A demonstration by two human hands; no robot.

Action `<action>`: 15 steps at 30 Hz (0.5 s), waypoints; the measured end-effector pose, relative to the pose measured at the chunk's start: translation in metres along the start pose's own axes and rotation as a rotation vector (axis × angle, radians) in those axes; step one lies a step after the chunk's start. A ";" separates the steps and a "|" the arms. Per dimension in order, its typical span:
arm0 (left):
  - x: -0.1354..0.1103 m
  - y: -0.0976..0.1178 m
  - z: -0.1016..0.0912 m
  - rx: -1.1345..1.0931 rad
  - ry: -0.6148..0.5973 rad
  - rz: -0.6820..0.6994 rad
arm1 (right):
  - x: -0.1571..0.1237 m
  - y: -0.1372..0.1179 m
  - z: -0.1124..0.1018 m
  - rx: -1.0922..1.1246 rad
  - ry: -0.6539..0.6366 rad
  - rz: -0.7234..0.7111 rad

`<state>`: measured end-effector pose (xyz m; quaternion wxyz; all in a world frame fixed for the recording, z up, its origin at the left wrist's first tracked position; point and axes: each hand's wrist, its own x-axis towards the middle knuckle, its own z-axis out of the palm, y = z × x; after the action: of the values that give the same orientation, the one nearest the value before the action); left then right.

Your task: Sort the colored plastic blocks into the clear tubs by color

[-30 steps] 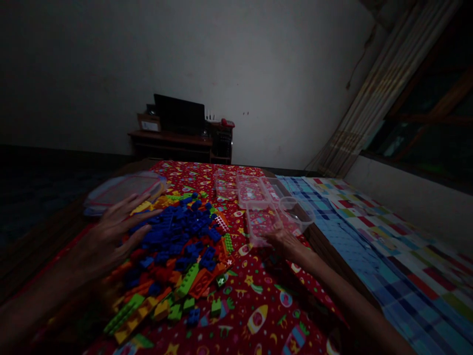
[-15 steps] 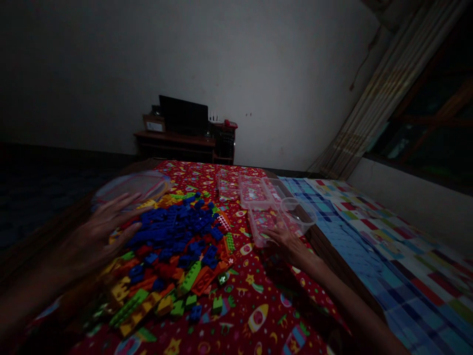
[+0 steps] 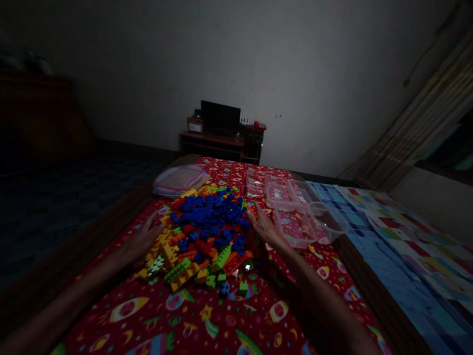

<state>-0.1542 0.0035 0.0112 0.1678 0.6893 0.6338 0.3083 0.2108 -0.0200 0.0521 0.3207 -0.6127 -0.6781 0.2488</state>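
A heap of toy building bricks, blue on top with red, orange, yellow and green around the edges, lies on a red patterned cloth. My left hand rests flat against the heap's left side, fingers stretched out. On the heap's right side my right hand is laid with its fingers extended, touching the bricks. Neither hand holds anything. The room is dim.
Several clear plastic containers and a round clear tub stand right of the heap. A stack of lids lies at the back left. A checked mat lies to the right. A low cabinet with a screen stands by the wall.
My right hand left the clear container and came to the heap's right side. My left hand slid down to the heap's left edge. The view swung left.
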 end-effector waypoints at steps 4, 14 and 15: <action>0.006 0.044 0.002 -0.348 -0.122 -0.103 | 0.031 -0.005 0.012 0.014 -0.032 0.166; 0.025 0.079 0.026 -0.741 -0.243 -0.172 | 0.039 -0.011 0.032 -0.008 0.019 0.163; 0.026 0.083 0.028 -0.773 -0.253 -0.174 | 0.040 -0.012 0.033 0.038 0.033 0.143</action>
<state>-0.0720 0.0217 0.0468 0.5159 0.5520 0.5017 0.4212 0.1762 0.0198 0.0438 0.3247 -0.6575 -0.6223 0.2739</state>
